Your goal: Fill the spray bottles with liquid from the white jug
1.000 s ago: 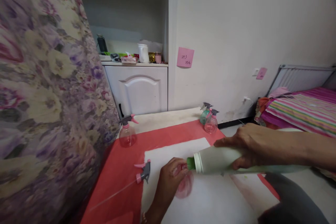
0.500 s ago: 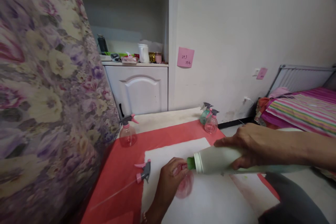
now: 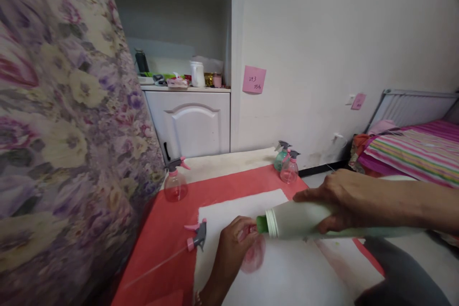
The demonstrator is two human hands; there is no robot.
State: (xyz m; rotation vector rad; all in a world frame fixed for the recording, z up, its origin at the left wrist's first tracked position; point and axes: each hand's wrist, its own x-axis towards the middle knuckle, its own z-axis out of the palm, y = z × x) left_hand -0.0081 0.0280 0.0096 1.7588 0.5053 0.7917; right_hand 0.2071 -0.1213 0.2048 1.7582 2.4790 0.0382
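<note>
My left hand [image 3: 237, 243] grips the neck of a clear pink bottle [image 3: 254, 256] that stands on white paper. My right hand [image 3: 333, 201] is wrapped round a large pale green bottle [image 3: 296, 220], tipped nearly level with its mouth to the left. The green spout [image 3: 262, 224] of the large bottle meets the pink bottle's top beside my left fingers; whether liquid flows cannot be made out. Left of my left hand, a grey and pink spray head [image 3: 198, 236] with a thin tube lies across the red cloth and the paper's edge.
A pink spray bottle [image 3: 175, 186] stands at the table's back left. At the back right are a green spray bottle [image 3: 280, 158] and another pink one [image 3: 289, 171]. A floral curtain [image 3: 71, 143] hangs at the left; a bed [image 3: 412, 148] is at the right.
</note>
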